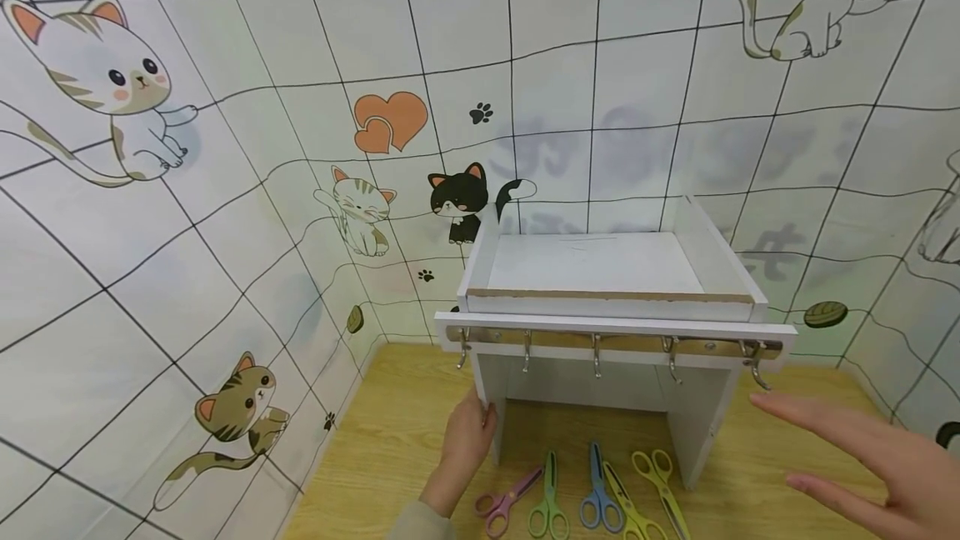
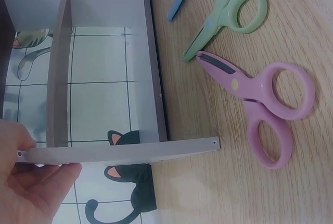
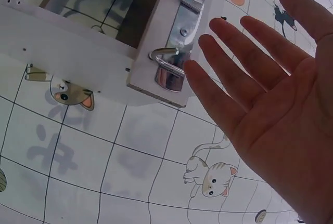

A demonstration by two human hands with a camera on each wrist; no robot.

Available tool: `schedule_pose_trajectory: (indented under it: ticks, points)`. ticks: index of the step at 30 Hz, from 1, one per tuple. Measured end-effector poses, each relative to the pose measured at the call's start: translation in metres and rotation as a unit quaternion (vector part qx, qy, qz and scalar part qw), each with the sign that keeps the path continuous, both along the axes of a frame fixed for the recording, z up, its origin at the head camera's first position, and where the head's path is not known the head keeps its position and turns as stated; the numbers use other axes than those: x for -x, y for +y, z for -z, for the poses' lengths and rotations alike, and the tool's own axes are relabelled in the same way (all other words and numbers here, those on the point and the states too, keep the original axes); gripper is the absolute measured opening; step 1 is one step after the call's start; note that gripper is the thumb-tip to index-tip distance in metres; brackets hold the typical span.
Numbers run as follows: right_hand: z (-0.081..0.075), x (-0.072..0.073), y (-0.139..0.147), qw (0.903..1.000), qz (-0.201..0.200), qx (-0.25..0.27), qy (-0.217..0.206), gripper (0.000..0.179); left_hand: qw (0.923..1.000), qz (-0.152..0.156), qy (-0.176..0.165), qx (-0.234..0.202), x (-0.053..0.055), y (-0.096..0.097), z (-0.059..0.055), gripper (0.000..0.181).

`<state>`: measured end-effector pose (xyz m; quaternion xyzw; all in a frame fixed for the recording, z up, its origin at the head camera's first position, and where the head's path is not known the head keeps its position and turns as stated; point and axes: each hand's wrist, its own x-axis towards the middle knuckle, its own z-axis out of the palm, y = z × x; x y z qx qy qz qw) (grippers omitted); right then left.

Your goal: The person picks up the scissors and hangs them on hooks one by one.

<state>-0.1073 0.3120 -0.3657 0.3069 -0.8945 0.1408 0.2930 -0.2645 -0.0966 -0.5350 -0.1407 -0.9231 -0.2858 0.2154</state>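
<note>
A white shelf rack [image 1: 615, 305] with a tray-like top and a metal hook rail [image 1: 596, 343] across its front stands on the table. My left hand [image 1: 467, 438] grips its left side panel, thumb on one face and fingers on the other, as the left wrist view shows [image 2: 31, 182]. Beside the rail's right end, my right hand [image 1: 877, 448] is held with fingers extended and spread, holding nothing; in the right wrist view the hand's [image 3: 276, 89] fingertips come near the end hook [image 3: 165, 55]. Whether they touch it I cannot tell.
Several scissors lie on the wooden table [image 1: 375, 432] under and before the rack: pink scissors [image 1: 510, 500], green scissors [image 1: 550, 498], blue scissors [image 1: 597, 490], and yellow scissors [image 1: 660, 482]. Behind and to the sides hangs a cat-patterned, grid-lined wall covering [image 1: 555, 123].
</note>
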Motion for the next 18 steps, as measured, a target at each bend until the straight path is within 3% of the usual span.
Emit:
schedule_pose_trajectory:
  ticks: [2,6,18]
  points:
    - [0.010,0.001,0.000,0.9999,0.012,0.001,-0.004,0.091,1.0000,0.001,0.000,0.000,0.000,0.000,0.000,0.018]
    - [0.026,0.007,0.001,0.9998,-0.016,0.006,-0.001,0.083,1.0000,0.002,0.003,0.002,-0.001,0.000,-0.001,0.018]
    - [0.056,0.015,0.002,0.9997,-0.018,-0.007,-0.018,0.079,1.0000,0.002,0.007,0.004,-0.001,0.001,-0.003,0.018]
